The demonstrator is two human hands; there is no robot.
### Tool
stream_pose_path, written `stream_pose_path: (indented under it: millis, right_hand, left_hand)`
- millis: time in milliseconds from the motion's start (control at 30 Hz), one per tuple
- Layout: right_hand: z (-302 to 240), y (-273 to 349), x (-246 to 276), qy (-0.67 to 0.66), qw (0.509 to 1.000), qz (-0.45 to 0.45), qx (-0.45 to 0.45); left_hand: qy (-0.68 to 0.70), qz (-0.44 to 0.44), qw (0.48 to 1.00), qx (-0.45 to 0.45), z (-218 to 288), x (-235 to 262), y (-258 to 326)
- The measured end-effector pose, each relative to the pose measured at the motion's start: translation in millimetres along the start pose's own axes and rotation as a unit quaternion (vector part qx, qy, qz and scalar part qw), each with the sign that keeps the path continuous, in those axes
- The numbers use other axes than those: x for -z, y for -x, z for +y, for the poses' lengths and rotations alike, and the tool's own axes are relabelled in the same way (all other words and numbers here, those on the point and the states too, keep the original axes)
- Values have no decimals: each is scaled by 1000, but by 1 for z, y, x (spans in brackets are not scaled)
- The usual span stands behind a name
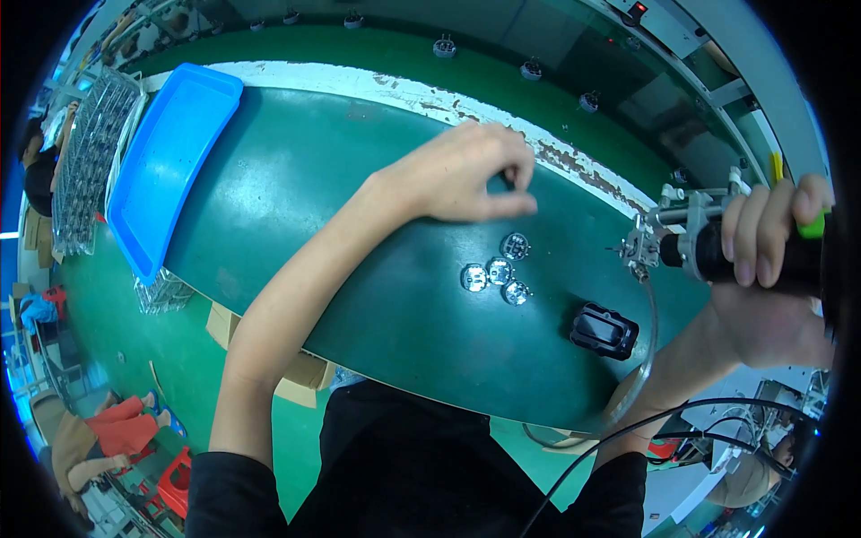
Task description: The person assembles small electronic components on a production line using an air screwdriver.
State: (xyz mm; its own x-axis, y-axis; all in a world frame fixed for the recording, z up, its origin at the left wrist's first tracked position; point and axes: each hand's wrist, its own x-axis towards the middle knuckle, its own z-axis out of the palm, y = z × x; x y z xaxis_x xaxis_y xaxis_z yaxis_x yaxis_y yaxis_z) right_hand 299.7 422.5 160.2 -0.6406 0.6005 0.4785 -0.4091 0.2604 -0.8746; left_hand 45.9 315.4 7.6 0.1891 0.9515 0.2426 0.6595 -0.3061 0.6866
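Observation:
My left hand [471, 175] hovers over the green worktable, its fingers curled and the thumb stretched out towards them. A dark spot shows between thumb and fingers; I cannot make out what it is. Just below this hand lie several small round metallic parts [500, 271], grouped together. At the right, my right hand [771, 242] wraps its fingers round a black cylindrical power tool [704, 251], which has a metal head and a thin tip pointing left. A clear hose [652, 332] runs down from the tool's head. Below the tip sits a black rectangular fixture [604, 331] with a recess.
The green worktable [404, 314] has a worn white ledge [395, 90] along its far side. Beyond it, similar small parts [444, 47] stand spaced along a dark green strip. A blue tray [170, 170] rests at the left edge. Black cables [682, 408] cross at lower right.

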Motion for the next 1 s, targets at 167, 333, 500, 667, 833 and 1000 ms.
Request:
stream_pose_path:
  millis: [167, 333, 500, 667, 833, 1000]
  right_hand:
    - [12, -1, -4, -38, 998, -40, 19]
    - [0, -1, -24, -32, 999, -3, -40]
    - [1, 0, -26, -31, 999, -17, -21]
    - [7, 3, -22, -24, 1000, -13, -11]
    - [16, 4, -19, -35, 999, -27, -1]
    - [22, 5, -41, -35, 998, -44, 8]
  left_hand:
    - [-148, 237, 951, 130, -45, -8, -51]
    - [-241, 262, 895, 270, -65, -14, -106]
    - [-214, 277, 918, 188, -67, -21, -107]
    - [-123, 164, 979, -13, -19, -28, -53]
    - [-39, -16, 995, -87, 10, -32, -16]
    - [-5, -64, 994, -88, 8, -33, -13]
